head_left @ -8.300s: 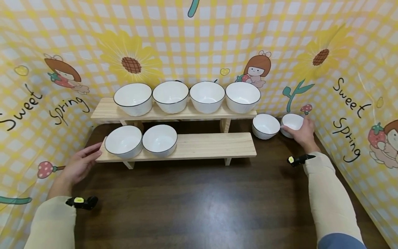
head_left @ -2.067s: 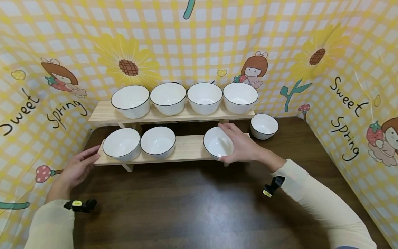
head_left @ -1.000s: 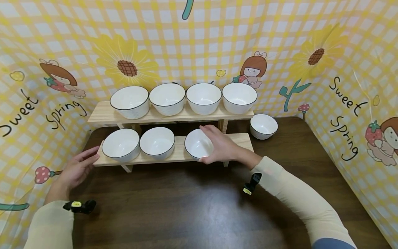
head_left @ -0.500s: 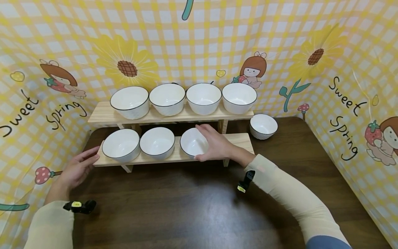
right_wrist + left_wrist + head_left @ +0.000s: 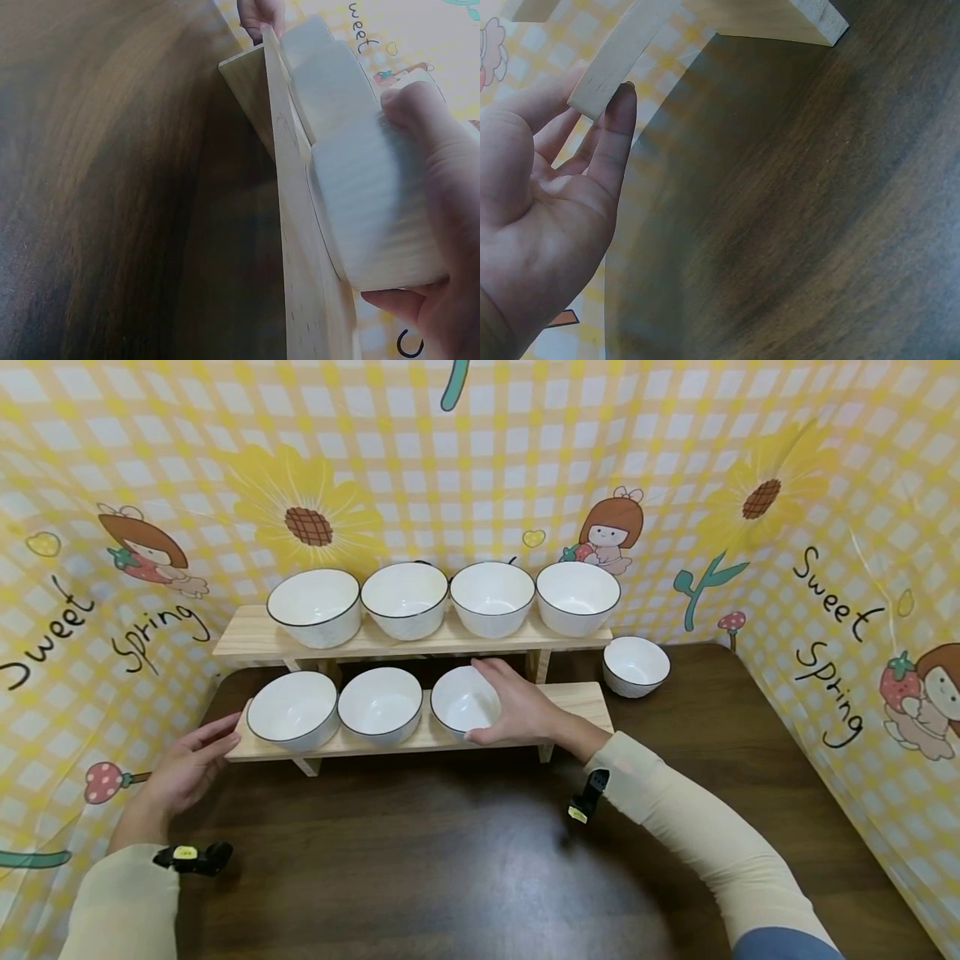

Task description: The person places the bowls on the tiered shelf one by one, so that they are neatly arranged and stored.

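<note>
My right hand grips a white, dark-rimmed bowl, thumb on its near side and fingers around the far side. The bowl stands on the lower board of a two-tier wooden shelf. In the right wrist view the bowl sits upright on the board, its base at the board's surface. To its left are a second bowl and a third bowl. My left hand pinches the left end of the lower board; the left wrist view shows the board end between thumb and fingers.
Several larger white bowls line the upper board. A small bowl stands on the dark wooden table, right of the shelf. Yellow checked cloth encloses the back and sides.
My right hand took a bowl from the table at the right, set it on the lower board and slid it left, close to the second bowl. My left hand stays at the board's end.
</note>
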A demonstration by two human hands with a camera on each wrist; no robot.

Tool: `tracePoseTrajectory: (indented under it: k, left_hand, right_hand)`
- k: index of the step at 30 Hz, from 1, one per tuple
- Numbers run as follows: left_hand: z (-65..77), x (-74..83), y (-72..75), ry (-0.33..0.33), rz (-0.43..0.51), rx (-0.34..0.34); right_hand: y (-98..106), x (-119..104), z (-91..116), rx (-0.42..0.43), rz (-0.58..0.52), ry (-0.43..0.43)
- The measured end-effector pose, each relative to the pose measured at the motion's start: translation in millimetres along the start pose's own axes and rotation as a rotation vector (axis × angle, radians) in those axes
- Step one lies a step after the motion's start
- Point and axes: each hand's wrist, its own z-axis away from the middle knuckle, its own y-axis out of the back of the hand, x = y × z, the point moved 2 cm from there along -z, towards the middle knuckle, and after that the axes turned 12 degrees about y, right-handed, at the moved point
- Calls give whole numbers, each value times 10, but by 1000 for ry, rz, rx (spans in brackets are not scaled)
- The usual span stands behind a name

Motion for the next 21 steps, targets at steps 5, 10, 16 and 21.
tracePoseTrajectory:
  k: [5,10,16,21]
  left_hand:
    - [0,-4,-2,11,-14,10]
    - [0,-1,-6,10,-17,13]
    - [0,-7,-3,2,-3,-1]
    - [6,-4,-9,10,4,3]
  right_hand:
    - [-12,-3,-18,-5,-4,-14]
    - [-18,-14,-26,-5,-13,-25]
    - [-31,-5,-35,-10,-19,-35]
    - [-36,-7,-49,-9,-10,-31]
